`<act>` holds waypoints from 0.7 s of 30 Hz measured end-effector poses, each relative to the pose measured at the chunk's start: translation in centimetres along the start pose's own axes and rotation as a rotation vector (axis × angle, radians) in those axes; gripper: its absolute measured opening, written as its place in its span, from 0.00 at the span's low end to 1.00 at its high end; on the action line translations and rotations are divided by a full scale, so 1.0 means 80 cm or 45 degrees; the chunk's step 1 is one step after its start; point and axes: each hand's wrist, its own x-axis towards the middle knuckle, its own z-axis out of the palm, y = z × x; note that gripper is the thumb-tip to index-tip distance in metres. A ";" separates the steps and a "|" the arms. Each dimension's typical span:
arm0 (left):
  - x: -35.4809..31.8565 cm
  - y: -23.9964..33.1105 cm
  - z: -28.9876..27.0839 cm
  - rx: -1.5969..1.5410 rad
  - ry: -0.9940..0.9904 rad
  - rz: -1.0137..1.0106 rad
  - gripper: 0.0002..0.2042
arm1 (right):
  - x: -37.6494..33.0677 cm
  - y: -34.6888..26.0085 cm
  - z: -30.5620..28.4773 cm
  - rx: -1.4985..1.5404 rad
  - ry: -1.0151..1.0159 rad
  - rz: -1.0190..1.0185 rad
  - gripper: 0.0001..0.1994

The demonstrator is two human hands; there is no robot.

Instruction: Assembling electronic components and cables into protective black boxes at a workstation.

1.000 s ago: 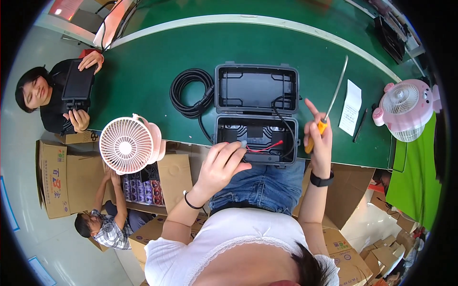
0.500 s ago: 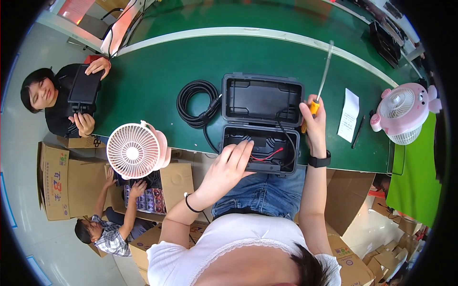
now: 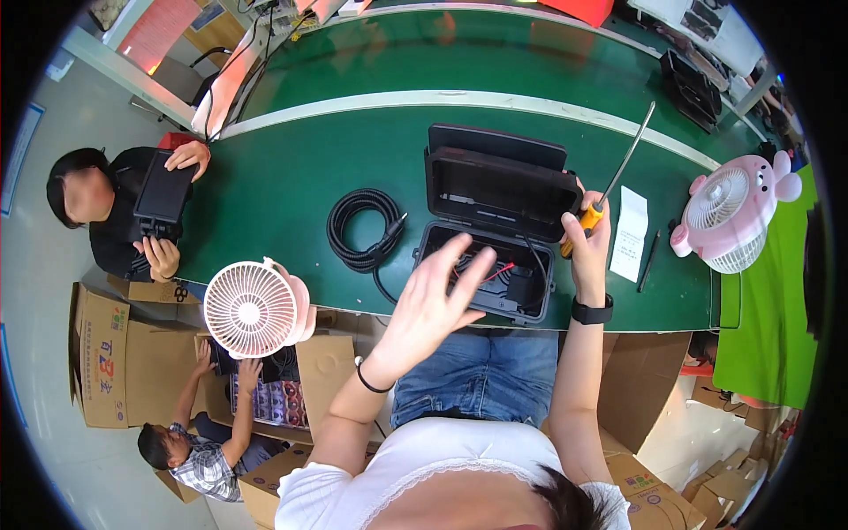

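Head view: my left hand (image 3: 433, 305) hovers w/ fingers spread over the open black case (image 3: 490, 230) at the near edge of the green table (image 3: 283, 177). Right hand (image 3: 590, 243) is wrapped round a screwdriver (image 3: 609, 190), orange grip, long thin shaft pointing up. Case looks like stiff plastic, prob. light; I'd grab it by the rim. Red wires inside look delicate.

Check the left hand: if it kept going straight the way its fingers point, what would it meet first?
Most likely the open black case: the left hand hovers spread over its front rim, fingers aimed up-right toward the wiring inside. Depth is unclear, so it may pass above.
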 end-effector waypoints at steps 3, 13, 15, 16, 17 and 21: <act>0.002 0.014 0.002 -0.075 -0.095 0.273 0.45 | -0.001 -0.004 0.005 0.032 -0.012 0.002 0.16; 0.023 0.023 0.044 0.343 0.019 0.382 0.29 | 0.013 -0.003 0.005 0.022 -0.060 0.046 0.15; 0.021 0.027 0.039 0.323 0.040 0.262 0.36 | 0.013 -0.003 0.007 0.028 -0.063 0.052 0.15; 0.024 0.025 0.040 0.326 0.045 0.269 0.36 | 0.017 -0.003 0.008 0.037 -0.070 0.051 0.15; 0.027 0.022 0.042 0.315 0.036 0.309 0.38 | 0.017 -0.004 0.009 0.030 -0.088 0.050 0.15; 0.036 0.010 0.048 0.278 -0.176 0.267 0.40 | 0.026 -0.012 0.017 -0.035 -0.107 0.033 0.18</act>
